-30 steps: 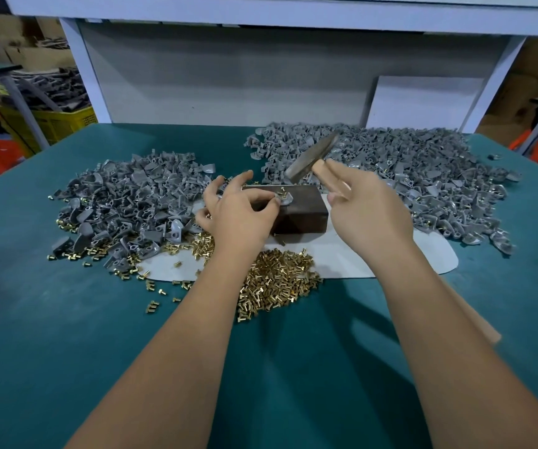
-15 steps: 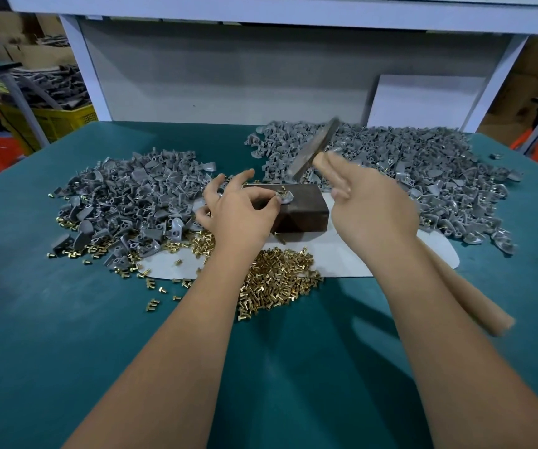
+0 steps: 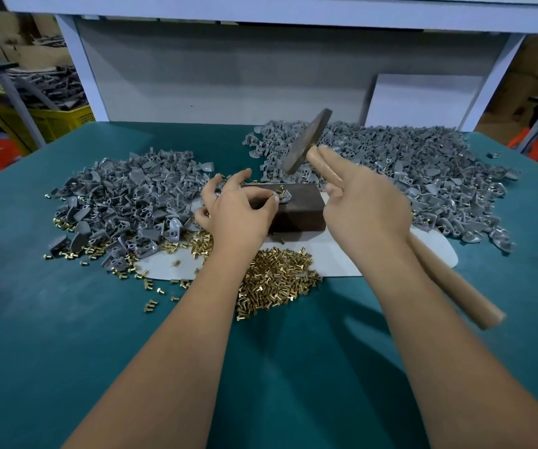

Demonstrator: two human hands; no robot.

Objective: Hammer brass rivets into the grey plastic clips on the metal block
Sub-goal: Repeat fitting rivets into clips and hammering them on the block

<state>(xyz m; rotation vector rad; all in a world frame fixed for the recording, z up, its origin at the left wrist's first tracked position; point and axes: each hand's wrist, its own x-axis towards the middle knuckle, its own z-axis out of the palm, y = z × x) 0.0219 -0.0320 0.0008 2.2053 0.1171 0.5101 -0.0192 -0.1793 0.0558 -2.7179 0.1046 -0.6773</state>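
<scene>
Nearest to me, a loose heap of brass rivets (image 3: 274,280) is lying on the green table (image 3: 66,351), just on the near side of the person's left hand (image 3: 238,209), spilling onto a white mat (image 3: 342,257). That left hand is reaching over the metal block (image 3: 296,209), its thumb and forefinger pinching a grey plastic clip (image 3: 282,198) on the block's top face, with a rivet (image 3: 282,190) standing up out of it right at the fingertips. The right hand (image 3: 364,209) is gripping the wooden handle of a hammer (image 3: 306,142); two fingers are lying straight along the shaft toward the head while the others, hidden behind the palm, seem to be wrapping it. The head is hanging tilted, up and beyond the pinched clip, not touching it, so I judge a blow is being readied and not yet landed. Out to the left of the holding hand a pile of grey clips (image 3: 125,202) is sitting with stray rivets scattered round its near edge; beyond the hammer hand a bigger pile of clips (image 3: 407,170) is spreading to the right. Which pile is finished work I cannot tell, though either way a great many rivets are waiting unused, so much seems left to do. No brand, label or readable writing is showing anywhere, not even on the yellow crate (image 3: 57,119) far off to the left.
</scene>
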